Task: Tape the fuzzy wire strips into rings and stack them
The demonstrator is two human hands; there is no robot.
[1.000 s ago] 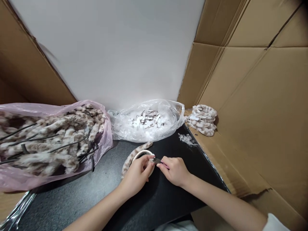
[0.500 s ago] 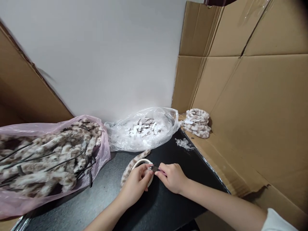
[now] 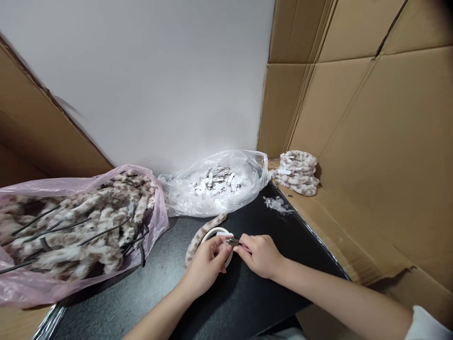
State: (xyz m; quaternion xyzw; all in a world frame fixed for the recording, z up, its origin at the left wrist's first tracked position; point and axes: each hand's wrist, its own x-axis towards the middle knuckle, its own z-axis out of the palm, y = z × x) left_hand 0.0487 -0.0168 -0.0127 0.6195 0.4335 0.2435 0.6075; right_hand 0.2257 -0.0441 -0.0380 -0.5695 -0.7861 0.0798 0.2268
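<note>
My left hand [image 3: 208,264] is closed in a pinch at the front of the black tabletop [image 3: 244,302]. What its fingertips hold is mostly hidden, though a white tab [image 3: 224,233] shows just above them. My right hand [image 3: 260,255] is wrapped round a small tool with grey metal jaws [image 3: 232,241], whose handle is largely covered by the fingers. The jaws meet the left fingertips. Under and behind my left hand lies a white ring [image 3: 208,233] like a tape roll, with a brown-and-white furry strip [image 3: 201,234] curving along its left side.
A pink plastic bag [image 3: 161,208] at left is full of furry strips and black cords. Behind my hands lies a clear bag [image 3: 244,200] of white tabs. Fluff [image 3: 278,204] and bundled furry loops [image 3: 300,174] are at right, near the cardboard wall [image 3: 382,156].
The camera view has shifted slightly, moving the scene a little to the right. A white tab now shows above my left fingertips. Both hands keep nearly the same hold, tool and fingertips still together.
</note>
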